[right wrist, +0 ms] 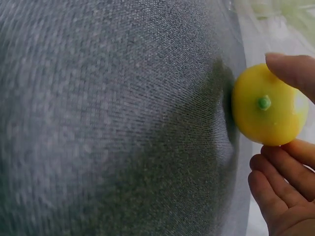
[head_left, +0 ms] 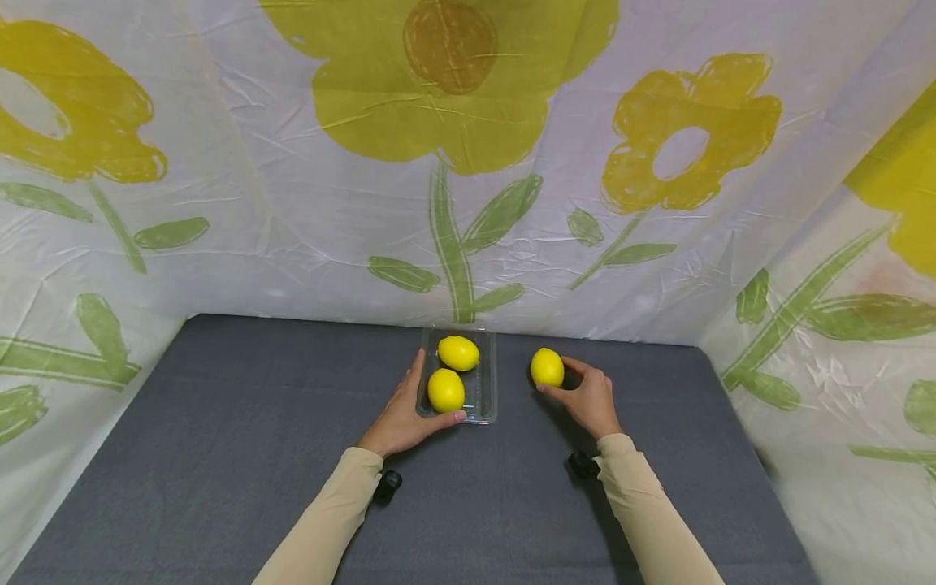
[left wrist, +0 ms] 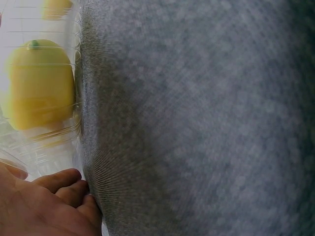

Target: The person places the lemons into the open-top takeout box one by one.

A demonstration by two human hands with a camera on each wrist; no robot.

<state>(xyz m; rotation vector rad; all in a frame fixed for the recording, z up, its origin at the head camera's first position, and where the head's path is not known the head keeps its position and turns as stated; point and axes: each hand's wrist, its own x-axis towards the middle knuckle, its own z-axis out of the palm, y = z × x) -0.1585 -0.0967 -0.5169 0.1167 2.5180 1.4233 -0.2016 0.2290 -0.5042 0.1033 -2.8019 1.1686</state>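
A clear plastic tray (head_left: 480, 390) stands near the back edge of the table, with two yellow lemons inside. One lemon (head_left: 458, 353) lies farther back and the other lemon (head_left: 446, 391) nearer the front. My left hand (head_left: 409, 416) rests against the tray, index finger along its left side and thumb at its front edge. To the right of the tray, my right hand (head_left: 587, 398) pinches a third lemon (head_left: 547, 367) between thumb and fingers. In the right wrist view this lemon (right wrist: 268, 110) shows a green tip; whether it touches the cloth, I cannot tell.
Dark grey cloth (head_left: 219, 439) covers the table. White sheeting with painted flowers (head_left: 292, 236) hangs close behind the table and at both sides. A small black device (head_left: 387, 486) sits at the left wrist, and another black device (head_left: 582, 465) at the right.
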